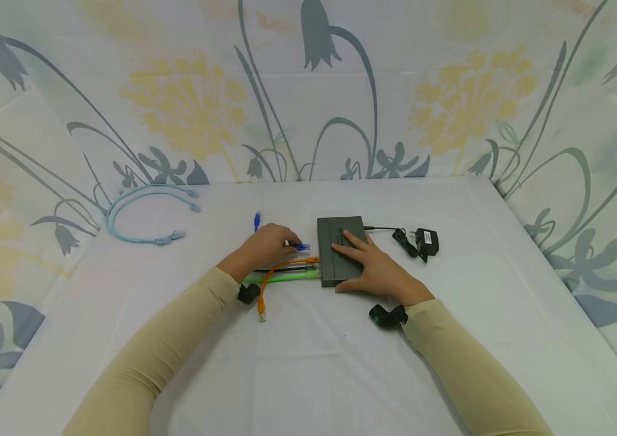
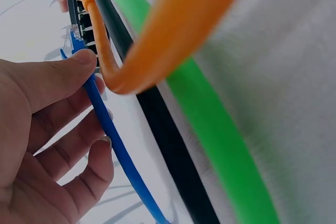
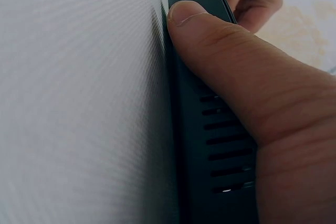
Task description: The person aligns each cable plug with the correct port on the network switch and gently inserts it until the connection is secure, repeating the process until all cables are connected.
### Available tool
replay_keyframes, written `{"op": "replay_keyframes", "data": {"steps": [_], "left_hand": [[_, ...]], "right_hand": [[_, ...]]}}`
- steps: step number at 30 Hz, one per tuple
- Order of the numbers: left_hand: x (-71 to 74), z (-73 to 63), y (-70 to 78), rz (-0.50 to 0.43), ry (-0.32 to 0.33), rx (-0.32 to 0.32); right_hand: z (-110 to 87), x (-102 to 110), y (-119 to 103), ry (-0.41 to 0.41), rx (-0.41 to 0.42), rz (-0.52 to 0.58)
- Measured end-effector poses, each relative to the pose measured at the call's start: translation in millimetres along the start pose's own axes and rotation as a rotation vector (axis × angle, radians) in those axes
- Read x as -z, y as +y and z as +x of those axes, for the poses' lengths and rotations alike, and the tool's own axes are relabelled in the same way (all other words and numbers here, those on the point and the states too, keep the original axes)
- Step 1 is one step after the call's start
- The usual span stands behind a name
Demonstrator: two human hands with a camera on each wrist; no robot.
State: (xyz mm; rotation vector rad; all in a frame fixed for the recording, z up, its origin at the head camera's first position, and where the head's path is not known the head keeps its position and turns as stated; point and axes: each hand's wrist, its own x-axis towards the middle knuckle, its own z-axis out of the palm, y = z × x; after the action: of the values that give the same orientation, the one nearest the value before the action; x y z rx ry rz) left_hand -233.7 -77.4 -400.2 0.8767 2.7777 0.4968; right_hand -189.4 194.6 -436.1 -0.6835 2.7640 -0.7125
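A dark grey network switch (image 1: 332,266) lies on the table with its row of ports facing left. My left hand (image 1: 268,245) pinches the plug of a blue network cable (image 2: 113,132) between thumb and fingers, and the plug's clear tip points at the ports. In the left wrist view this tip overlaps the port row. Orange (image 1: 281,265), black (image 1: 286,269) and green (image 1: 294,276) cables run into the same side of the switch, below the blue plug. My right hand (image 1: 379,269) rests on the switch, its straight fingers spread over the top and its thumb (image 3: 210,32) against the near vented side.
Behind my left hand, the blue cable's other plug (image 1: 257,219) shows. The orange cable's loose plug (image 1: 261,310) points toward me. Light-blue cables (image 1: 123,233) lie coiled at the back left. To the right, a black power adapter (image 1: 427,242) connects to the switch by its cord.
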Motion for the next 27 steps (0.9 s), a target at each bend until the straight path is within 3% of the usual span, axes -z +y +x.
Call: {"op": "replay_keyframes", "data": {"steps": [8,27], "left_hand": [[1.5,6.0,2.4,0.006,-0.049,-0.049],[-1.4,13.0,10.9,0.019,-0.136,-0.069]], "right_hand": [[-0.4,0.8,-0.9,0.001,0.002,0.004],[0.4,-0.1,-1.6,0.005,0.013,0.004]]}}
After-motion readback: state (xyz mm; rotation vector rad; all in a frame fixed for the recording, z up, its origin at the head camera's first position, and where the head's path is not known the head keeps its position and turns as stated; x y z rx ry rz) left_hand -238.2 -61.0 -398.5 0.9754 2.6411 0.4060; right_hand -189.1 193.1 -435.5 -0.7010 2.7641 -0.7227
